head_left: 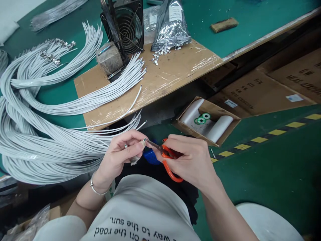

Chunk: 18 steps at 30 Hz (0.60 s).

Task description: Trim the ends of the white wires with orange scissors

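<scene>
My left hand [122,152] is closed in a pinch on the tip of a white wire [135,125] from the big bundle, held over my lap. My right hand [192,159] is wrapped round orange-handled scissors [168,160], whose dark blades point left and meet the wire tip at my left fingertips. A large bundle of white wires [50,147] sweeps across the green bench to my left and ends near my hands. A silver bangle sits on my left wrist.
A cardboard sheet [170,73] covered in film lies on the bench, with more white wires [105,90], a black fan [127,26] and a bag of metal terminals [172,28]. An open carton [208,120] with white rolls and green tape stands on the floor.
</scene>
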{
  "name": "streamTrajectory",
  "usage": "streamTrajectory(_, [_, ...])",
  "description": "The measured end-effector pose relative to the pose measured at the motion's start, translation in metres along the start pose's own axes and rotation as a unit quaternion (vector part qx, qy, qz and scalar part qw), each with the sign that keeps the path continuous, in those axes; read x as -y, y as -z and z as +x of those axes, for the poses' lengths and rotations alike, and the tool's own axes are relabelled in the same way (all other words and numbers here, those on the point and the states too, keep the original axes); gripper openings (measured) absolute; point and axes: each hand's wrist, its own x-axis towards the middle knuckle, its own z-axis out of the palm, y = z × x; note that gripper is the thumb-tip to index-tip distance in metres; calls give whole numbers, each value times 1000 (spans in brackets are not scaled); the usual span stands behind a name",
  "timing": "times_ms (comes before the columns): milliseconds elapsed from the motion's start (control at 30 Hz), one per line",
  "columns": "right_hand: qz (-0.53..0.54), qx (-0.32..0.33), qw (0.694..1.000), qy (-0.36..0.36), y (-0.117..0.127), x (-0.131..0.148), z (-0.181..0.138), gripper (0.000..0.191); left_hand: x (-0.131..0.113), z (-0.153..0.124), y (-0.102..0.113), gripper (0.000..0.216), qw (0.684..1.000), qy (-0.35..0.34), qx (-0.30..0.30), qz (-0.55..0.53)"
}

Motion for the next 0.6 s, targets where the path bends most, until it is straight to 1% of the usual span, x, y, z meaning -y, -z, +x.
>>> streamTrajectory(200, [-7, -4, 1000, 13, -1, 1, 0, 45, -1, 2, -1, 17, 1000, 4, -16, 11])
streamTrajectory(333, [-19, -12, 1000, 5, -3, -2, -3, 43, -1, 2, -2, 11, 1000, 6, -9, -6])
streamTrajectory(467, [-51, -63, 996, 24, -10, -2, -6, 41, -2, 1, -3, 12, 1000, 0, -5, 20])
streamTrajectory(600, [-8, -117, 993, 0, -26, 4, -6, 37, -4, 2, -4, 18, 998, -19, -10, 65])
